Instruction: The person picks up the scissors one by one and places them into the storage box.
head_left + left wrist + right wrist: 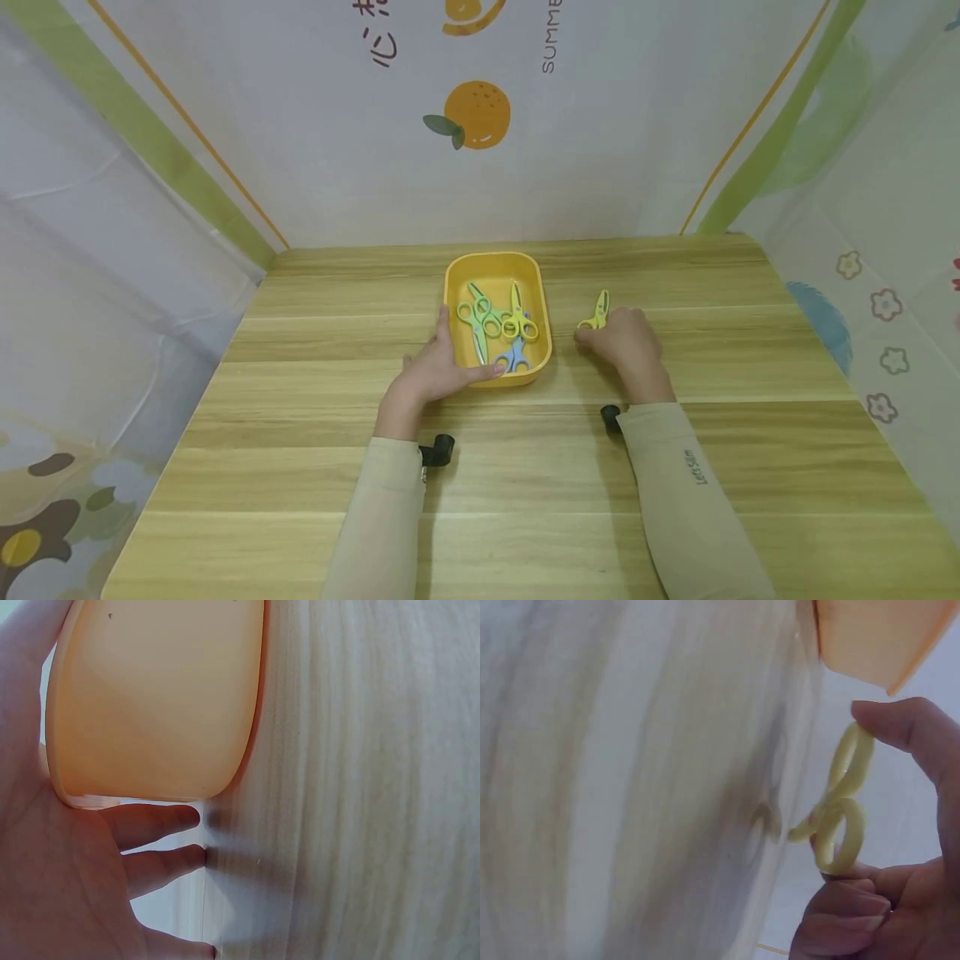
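Note:
In the head view a yellow plastic box (546,333) stands on the table. Inside lie green scissors (480,329), yellow scissors (516,315) and blue scissors (517,354), partly overlapping. My left hand (431,371) rests against the box's near left corner, thumb along the near rim and fingers along the left side. Those fingers (154,825) are straight and spread, their tips down by the tabletop. To the right of the box, my right hand (626,337) pinches another pair of yellow scissors (845,825) by the finger loops, the blades pointing away from me.
The wooden table (300,467) ends at a white printed cloth (375,167) behind the box. More cloth hangs at both sides. Each wrist carries a black camera mount (438,450).

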`<state>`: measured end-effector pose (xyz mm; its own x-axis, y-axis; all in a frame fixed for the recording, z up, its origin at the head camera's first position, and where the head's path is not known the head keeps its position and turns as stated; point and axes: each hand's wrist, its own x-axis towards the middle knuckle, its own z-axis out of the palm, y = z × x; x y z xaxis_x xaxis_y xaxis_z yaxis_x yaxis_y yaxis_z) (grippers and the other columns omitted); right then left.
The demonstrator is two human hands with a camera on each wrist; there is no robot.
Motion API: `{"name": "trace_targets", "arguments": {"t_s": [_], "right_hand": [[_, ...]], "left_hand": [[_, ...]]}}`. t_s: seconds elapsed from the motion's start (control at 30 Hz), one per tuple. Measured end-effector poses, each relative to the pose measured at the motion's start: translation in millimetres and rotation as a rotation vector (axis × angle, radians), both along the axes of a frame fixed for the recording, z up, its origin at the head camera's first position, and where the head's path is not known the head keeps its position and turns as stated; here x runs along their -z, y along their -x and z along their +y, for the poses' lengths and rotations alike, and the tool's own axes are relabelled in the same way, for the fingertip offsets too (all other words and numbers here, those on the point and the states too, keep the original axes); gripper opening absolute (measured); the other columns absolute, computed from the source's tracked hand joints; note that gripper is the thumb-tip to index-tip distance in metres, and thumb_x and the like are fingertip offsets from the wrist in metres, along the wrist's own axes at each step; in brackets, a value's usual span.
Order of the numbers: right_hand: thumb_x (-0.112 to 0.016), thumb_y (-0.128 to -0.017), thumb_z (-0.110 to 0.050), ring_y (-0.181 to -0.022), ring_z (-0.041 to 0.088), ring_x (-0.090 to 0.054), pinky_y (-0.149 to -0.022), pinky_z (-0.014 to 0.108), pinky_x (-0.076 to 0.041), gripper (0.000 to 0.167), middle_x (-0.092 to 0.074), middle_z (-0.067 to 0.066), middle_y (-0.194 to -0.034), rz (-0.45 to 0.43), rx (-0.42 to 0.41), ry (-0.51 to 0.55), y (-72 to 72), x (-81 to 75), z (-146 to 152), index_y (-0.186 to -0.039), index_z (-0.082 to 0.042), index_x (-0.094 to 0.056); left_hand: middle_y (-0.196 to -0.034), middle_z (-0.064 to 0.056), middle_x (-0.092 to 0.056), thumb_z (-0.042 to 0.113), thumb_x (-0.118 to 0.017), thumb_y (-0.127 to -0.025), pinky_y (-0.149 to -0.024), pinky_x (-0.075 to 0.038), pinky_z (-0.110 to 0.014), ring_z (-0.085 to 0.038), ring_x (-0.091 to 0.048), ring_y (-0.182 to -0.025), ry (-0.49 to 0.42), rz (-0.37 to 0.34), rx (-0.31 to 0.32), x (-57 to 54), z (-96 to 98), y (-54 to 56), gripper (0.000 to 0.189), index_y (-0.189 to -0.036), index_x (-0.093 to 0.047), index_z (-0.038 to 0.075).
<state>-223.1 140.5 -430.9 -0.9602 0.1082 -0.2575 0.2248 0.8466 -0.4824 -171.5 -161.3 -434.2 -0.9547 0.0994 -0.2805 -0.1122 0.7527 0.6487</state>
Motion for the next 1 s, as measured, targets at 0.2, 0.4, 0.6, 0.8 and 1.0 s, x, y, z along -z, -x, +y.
{"name": "trace_targets", "arguments": {"t_s": [0.2,0.4,0.6,0.8,1.0], "right_hand": [[-0.071,-0.083,-0.046,-0.073,0.024,-0.053,-0.055,0.033,-0.041,0.037,-0.056,0.004,-0.080,0.130,0.091,0.147,-1.1,-6.1,-1,-0.080,-0.012,-0.057],[-0.074,-0.086,-0.048,-0.104,0.031,-0.061,-0.077,0.036,-0.050,0.065,-0.067,0.016,-0.127,0.237,0.104,0.254,-5.2,-17.5,0,-0.131,-0.001,-0.069],[-0.074,-0.086,-0.050,-0.118,0.035,-0.055,-0.094,0.048,-0.051,0.077,-0.056,0.022,-0.144,0.298,0.119,0.301,-12.5,-34.1,-1,-0.141,0.003,-0.061],[-0.076,-0.087,-0.048,-0.130,0.038,-0.053,-0.108,0.055,-0.049,0.078,-0.053,0.023,-0.147,0.327,0.122,0.336,-20.2,-46.1,-4,-0.143,0.002,-0.059],[-0.080,-0.086,-0.047,-0.137,0.041,-0.051,-0.115,0.058,-0.046,0.078,-0.053,0.023,-0.149,0.347,0.122,0.354,-27.7,-57.2,-5,-0.144,0.001,-0.059]], "left_hand": [[-0.177,-0.021,-0.019,0.077,-0.081,-0.076,-0.124,-0.002,-0.082,-0.043,-0.026,-0.163,-0.006,0.008,-0.001,0.9,0.2,1.1,0.151,-0.169,0.019,0.014],[-0.178,-0.021,-0.017,0.077,-0.081,-0.076,-0.125,0.000,-0.081,-0.044,-0.025,-0.163,0.004,-0.010,0.000,2.1,0.2,1.1,0.151,-0.169,0.022,0.016],[-0.177,-0.022,-0.018,0.077,-0.080,-0.077,-0.124,0.000,-0.081,-0.043,-0.026,-0.163,0.006,-0.011,-0.001,2.7,0.2,1.5,0.151,-0.169,0.023,0.016],[-0.177,-0.021,-0.021,0.077,-0.081,-0.077,-0.124,-0.001,-0.082,-0.043,-0.028,-0.162,-0.007,0.003,-0.001,4.0,0.3,1.9,0.151,-0.169,0.022,0.016],[-0.178,-0.020,-0.018,0.079,-0.081,-0.075,-0.124,0.000,-0.082,-0.042,-0.025,-0.163,-0.016,-0.003,-0.004,4.1,0.4,1.7,0.152,-0.169,0.022,0.018]]}}
